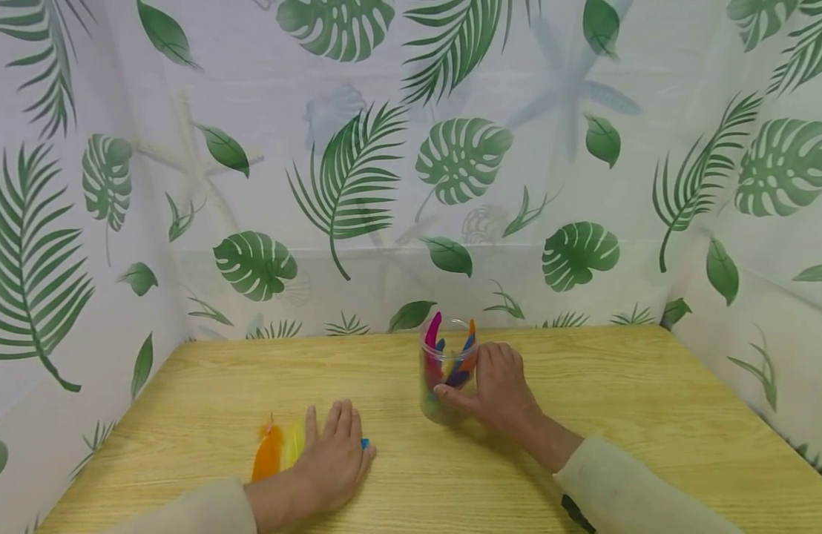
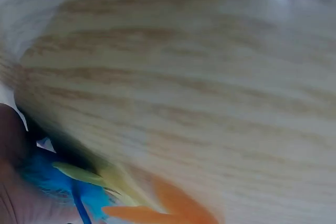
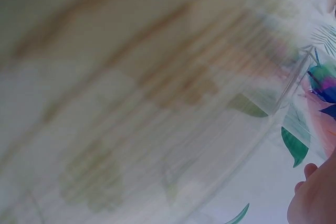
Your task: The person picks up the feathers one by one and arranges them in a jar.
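My right hand [image 1: 501, 389] grips the right side of a clear plastic jar [image 1: 432, 406], thumb across its front. Colored feathers stand inside the jar: a magenta feather [image 1: 433, 340] pokes above the rim, with blue and orange ones beside it. To the left, my left hand [image 1: 334, 461] lies palm down low over the tabletop, fingers stretched forward. A bit of blue feather [image 1: 365, 443] shows past its edge; the left wrist view has more of this blue feather [image 2: 44, 174] against the hand. Just left of that hand lie an orange feather [image 1: 268, 451] and a yellow feather [image 1: 294, 443].
The wood-grain table [image 1: 618, 415] runs back to a white curtain [image 1: 384, 297] printed with green leaves, which also rises along both sides. The jar stands near the table's back edge.
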